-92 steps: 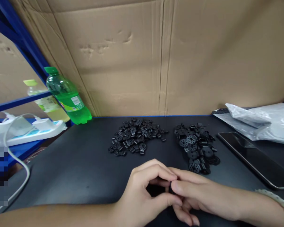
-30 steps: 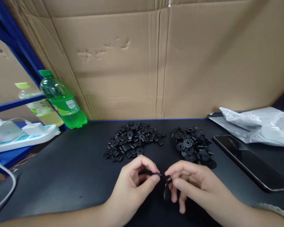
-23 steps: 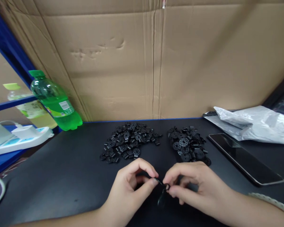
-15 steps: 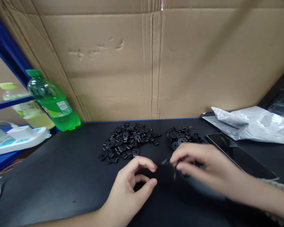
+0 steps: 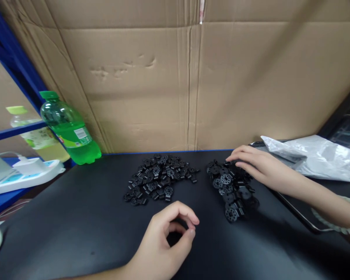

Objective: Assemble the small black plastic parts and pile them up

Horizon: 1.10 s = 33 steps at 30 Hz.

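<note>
My left hand (image 5: 167,241) is low in the middle with its fingers curved into a loose ring. Thumb and index tips come close together, and nothing shows between them. At the far edge of the right pile of small black parts (image 5: 229,182) is my right hand (image 5: 258,165), its fingers fairly straight and a little apart. Its fingertips are at the top of the pile; whether they touch a part is unclear. The parts have round, perforated heads and short stems. Left of them lies a second pile of similar black parts (image 5: 156,181).
A tablet-like dark device (image 5: 294,210) lies partly under my right forearm, with a silvery plastic bag (image 5: 326,155) behind it. A green soda bottle (image 5: 71,132), a paler bottle (image 5: 37,138) and a white power strip (image 5: 32,175) stand left. A cardboard wall (image 5: 151,89) closes the back.
My right hand has moved away to the far side of the right pile; the small black piece at its fingertips no longer shows there. My left thumb and index have come closer together.
</note>
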Available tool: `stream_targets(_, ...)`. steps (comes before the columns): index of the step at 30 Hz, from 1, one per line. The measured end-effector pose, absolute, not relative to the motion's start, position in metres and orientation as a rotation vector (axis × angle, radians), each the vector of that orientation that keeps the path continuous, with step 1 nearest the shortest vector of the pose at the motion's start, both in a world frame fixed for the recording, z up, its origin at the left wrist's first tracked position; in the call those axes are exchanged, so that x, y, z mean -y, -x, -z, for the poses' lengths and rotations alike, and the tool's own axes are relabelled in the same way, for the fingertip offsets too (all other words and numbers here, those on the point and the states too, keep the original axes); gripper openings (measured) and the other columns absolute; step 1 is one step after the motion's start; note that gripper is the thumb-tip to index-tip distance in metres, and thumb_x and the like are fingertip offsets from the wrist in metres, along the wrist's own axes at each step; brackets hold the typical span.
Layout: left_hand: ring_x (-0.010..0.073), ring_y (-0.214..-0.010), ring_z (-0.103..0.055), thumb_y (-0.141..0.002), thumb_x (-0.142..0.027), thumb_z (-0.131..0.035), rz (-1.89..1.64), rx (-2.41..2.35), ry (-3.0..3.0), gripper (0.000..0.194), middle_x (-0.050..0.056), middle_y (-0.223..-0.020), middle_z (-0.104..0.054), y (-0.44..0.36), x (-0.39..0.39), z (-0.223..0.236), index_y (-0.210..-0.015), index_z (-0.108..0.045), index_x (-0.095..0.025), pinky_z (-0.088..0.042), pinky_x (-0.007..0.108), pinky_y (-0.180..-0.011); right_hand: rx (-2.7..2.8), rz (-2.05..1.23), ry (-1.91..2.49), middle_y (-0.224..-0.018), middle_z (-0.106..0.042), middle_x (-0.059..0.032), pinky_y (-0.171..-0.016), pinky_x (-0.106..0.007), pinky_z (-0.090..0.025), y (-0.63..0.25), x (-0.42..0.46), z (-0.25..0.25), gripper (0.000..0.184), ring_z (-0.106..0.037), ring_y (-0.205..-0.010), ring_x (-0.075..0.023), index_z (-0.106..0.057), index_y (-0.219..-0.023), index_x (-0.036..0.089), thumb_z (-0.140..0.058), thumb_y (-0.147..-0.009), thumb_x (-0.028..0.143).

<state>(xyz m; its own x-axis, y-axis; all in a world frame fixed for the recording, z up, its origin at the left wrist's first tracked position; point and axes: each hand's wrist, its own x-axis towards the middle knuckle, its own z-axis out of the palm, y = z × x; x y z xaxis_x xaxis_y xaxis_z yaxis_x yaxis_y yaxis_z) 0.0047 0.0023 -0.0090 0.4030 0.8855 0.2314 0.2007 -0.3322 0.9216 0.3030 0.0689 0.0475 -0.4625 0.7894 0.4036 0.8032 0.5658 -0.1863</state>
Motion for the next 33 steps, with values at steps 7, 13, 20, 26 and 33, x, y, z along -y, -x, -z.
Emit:
stream_targets(7, 0.0147, -0.074, -0.064, -0.074, 0.005, -0.053, -0.929, -0.683, -2.187, 0.028, 0.004, -0.082, -0.067, -0.005, 0.006, 0.004, -0.087, -0.063, -0.018, -0.053, 0.02, -0.068, 2.319, 0.072, 1.232, -0.11, -0.068, -0.0096, -0.09, -0.043, -0.052, -0.298, -0.062, -0.05, 0.029, -0.064, -0.104, -0.0262, -0.063, -0.112, 0.022, -0.038, -0.099, 0.027)
stream_targets(13, 0.0186, -0.079, -0.065, -0.076, 0.005, -0.052, -0.879, -0.46, -2.351, 0.031, 0.009, -0.087, -0.071, -0.003, 0.009, -0.001, -0.094, -0.063, -0.017, -0.054, 0.026, -0.075, 2.303, 0.081, 1.352, -0.104, -0.071, -0.0104, -0.082, -0.044, -0.053, -0.314, -0.059, -0.07, 0.028, -0.067, -0.094, -0.0275, -0.066, -0.109, 0.022, -0.044, -0.094, 0.032)
stream_targets(20, 0.0187, -0.079, -0.065, -0.078, 0.005, -0.049, -0.875, -0.48, -2.398, 0.033, 0.008, -0.088, -0.071, -0.005, 0.009, 0.0, -0.096, -0.062, -0.019, -0.054, 0.025, -0.075, 2.366, -0.162, 1.641, -0.083, -0.073, -0.0081, -0.062, -0.039, -0.054, -0.365, -0.047, -0.081, 0.028, -0.068, -0.072, -0.0256, -0.072, -0.101, 0.022, -0.063, -0.081, 0.041)
stream_targets(26, 0.018, -0.079, -0.065, -0.08, 0.004, -0.048, -0.848, -0.465, -2.436, 0.028, 0.009, -0.087, -0.07, -0.003, 0.012, -0.002, -0.093, -0.061, -0.017, -0.053, 0.025, -0.075, 2.355, -0.303, 1.615, -0.087, -0.075, -0.0071, -0.067, -0.038, -0.054, -0.375, -0.033, -0.05, 0.016, -0.067, -0.076, -0.0237, -0.074, -0.087, 0.022, -0.066, -0.076, 0.031)
stream_targets(33, 0.0195, -0.079, -0.065, -0.081, 0.001, -0.047, -0.898, -0.453, -2.431, 0.028, 0.01, -0.088, -0.07, -0.004, 0.015, -0.004, -0.094, -0.062, -0.018, -0.053, 0.027, -0.074, 2.118, -0.331, 1.58, -0.084, -0.07, -0.0067, -0.065, -0.033, -0.052, -0.372, -0.026, -0.056, 0.034, -0.065, -0.072, -0.02, -0.065, -0.092, 0.021, -0.05, -0.094, 0.052)
